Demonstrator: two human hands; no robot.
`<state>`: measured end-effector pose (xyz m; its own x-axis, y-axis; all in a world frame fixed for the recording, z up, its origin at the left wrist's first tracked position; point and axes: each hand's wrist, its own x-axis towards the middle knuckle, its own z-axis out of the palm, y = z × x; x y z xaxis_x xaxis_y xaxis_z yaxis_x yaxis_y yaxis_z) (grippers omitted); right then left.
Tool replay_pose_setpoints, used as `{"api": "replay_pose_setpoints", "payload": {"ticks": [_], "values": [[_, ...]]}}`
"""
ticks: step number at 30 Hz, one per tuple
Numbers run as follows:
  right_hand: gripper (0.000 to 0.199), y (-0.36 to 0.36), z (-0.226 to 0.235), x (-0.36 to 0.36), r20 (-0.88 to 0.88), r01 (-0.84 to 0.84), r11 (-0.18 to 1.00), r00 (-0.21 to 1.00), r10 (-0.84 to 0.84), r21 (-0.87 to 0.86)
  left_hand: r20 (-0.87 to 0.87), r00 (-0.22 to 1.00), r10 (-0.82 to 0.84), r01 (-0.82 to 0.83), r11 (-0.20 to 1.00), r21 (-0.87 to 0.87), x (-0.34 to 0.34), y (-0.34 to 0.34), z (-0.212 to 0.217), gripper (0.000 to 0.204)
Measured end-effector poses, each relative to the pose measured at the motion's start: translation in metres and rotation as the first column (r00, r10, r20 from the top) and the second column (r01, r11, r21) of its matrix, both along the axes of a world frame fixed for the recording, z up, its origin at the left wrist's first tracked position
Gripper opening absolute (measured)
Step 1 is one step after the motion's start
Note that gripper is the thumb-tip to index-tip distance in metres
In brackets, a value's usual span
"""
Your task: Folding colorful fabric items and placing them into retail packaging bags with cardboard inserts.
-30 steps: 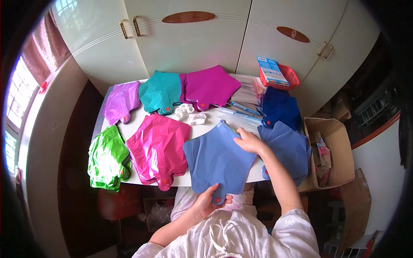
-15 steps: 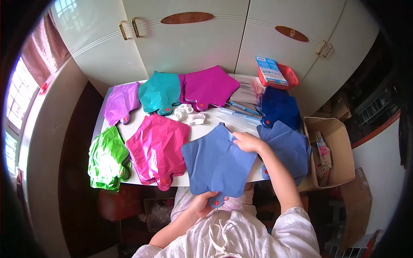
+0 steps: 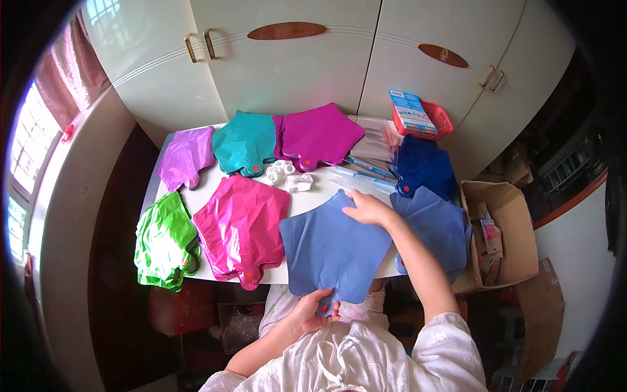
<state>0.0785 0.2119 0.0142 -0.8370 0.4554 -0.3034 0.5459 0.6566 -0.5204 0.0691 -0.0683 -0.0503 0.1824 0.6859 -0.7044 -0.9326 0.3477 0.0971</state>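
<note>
Fingers of the left hand (image 3: 312, 308) pinch the neck of a blue balloon (image 3: 336, 251) at six o'clock, off the table (image 3: 307, 196) edge. Right hand (image 3: 367, 208) lies flat, fingers spread, on its far tip. Pink balloon (image 3: 240, 225) sits at nine o'clock, probably just touching it.

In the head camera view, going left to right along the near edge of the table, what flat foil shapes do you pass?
Green foil shape → pink foil shape → blue foil shape, held by left hand and right hand → second blue shape.
</note>
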Motion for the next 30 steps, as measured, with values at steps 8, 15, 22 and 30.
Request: {"api": "replay_pose_setpoints", "payload": {"ticks": [8, 15, 22, 30], "values": [[0.022, 0.014, -0.024, -0.036, -0.227, -0.027, 0.998, 0.973, 0.040, 0.064, 0.002, 1.000, 0.028, -0.028, 0.997, 0.075, 0.003, -0.004, -0.002, 0.027], [0.020, 0.014, -0.034, -0.041, -0.273, -0.050, 0.980, 0.957, 0.102, 0.190, 0.049, 0.996, 0.078, -0.081, 0.994, 0.076, 0.005, 0.000, -0.005, 0.027], [0.015, -0.021, -0.021, -0.022, -0.537, 0.043, 0.887, 0.809, 0.240, 0.460, 0.025, 0.991, 0.132, -0.133, 0.989, 0.064, 0.009, 0.013, 0.002, 0.025], [0.026, -0.083, -0.035, 0.017, -0.432, -0.102, 0.859, 0.831, 0.351, 0.501, -0.088, 0.988, 0.127, -0.126, 0.992, 0.021, 0.010, 0.019, 0.009, 0.024]]}}
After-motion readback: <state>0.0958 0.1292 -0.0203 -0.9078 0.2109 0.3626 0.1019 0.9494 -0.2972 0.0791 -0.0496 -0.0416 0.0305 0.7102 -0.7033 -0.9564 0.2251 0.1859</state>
